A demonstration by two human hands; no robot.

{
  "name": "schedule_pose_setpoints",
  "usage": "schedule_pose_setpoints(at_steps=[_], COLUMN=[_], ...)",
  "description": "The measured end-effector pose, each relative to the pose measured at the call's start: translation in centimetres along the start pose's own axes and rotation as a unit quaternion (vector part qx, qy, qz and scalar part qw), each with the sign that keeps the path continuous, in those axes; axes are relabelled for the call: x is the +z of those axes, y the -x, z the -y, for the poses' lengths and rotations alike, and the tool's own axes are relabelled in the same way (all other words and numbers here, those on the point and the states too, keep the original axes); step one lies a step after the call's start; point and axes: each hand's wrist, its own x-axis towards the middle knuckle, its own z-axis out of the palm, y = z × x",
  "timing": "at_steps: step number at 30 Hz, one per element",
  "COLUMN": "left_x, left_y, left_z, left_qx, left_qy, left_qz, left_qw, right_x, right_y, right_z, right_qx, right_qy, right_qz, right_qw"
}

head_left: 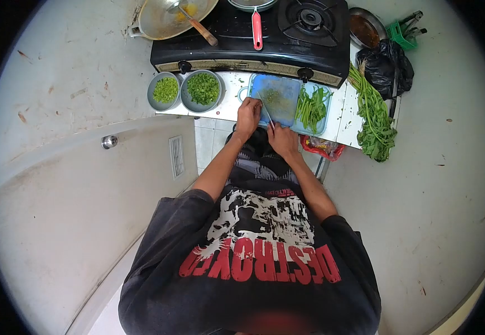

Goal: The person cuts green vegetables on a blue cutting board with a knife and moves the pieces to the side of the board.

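My right hand (283, 138) is wrapped round the handle of a kitchen knife (265, 107), whose blade points away from me and slants left over the blue cutting board (290, 89). At the board's left edge, close beside the blade, is my left hand (248, 116), its fingers curled together. Whatever those fingers hold, if anything, is hidden. Small green bits lie scattered on the board. To its right, cut leafy green stems (311, 110) rest in a light blue tray (323, 127) that extends under the board.
Bowls of chopped pale green pieces (166, 90) and chopped dark greens (203, 89) stand left. Behind is a black gas stove (226, 47) with a wok (156, 25) and a red-handled pan (257, 30). Leafy greens (375, 131) overhang the right side near a black plastic bag (386, 67).
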Motion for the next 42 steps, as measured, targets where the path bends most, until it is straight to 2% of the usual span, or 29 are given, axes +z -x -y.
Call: schedule_pose_setpoints(at_steps=[7,18,38,42], left_x=[-0.2,0.1,-0.5,-0.1], left_y=[0.0,0.1,-0.3,-0.5], left_z=[-0.2,-0.3,-0.1,0.7], left_qx=[-0.017,-0.038,-0.012,-0.049], left_qy=[0.002,0.012,0.022,0.035], left_qz=[0.007,-0.007,0.020,0.036], left_qw=[1.000,0.999,0.999,0.998], right_x=[0.8,-0.7,0.7,-0.5], right_y=[-1.9,0.9,-1.9,0.6], right_z=[0.7,-1.2,0.6,-0.1], right_qx=[-0.008,0.001,0.011,0.010], right_qy=[0.011,0.020,0.019,0.038], right_qz=[-0.036,-0.005,0.006,0.014], right_qw=[0.999,1.000,1.000,0.999])
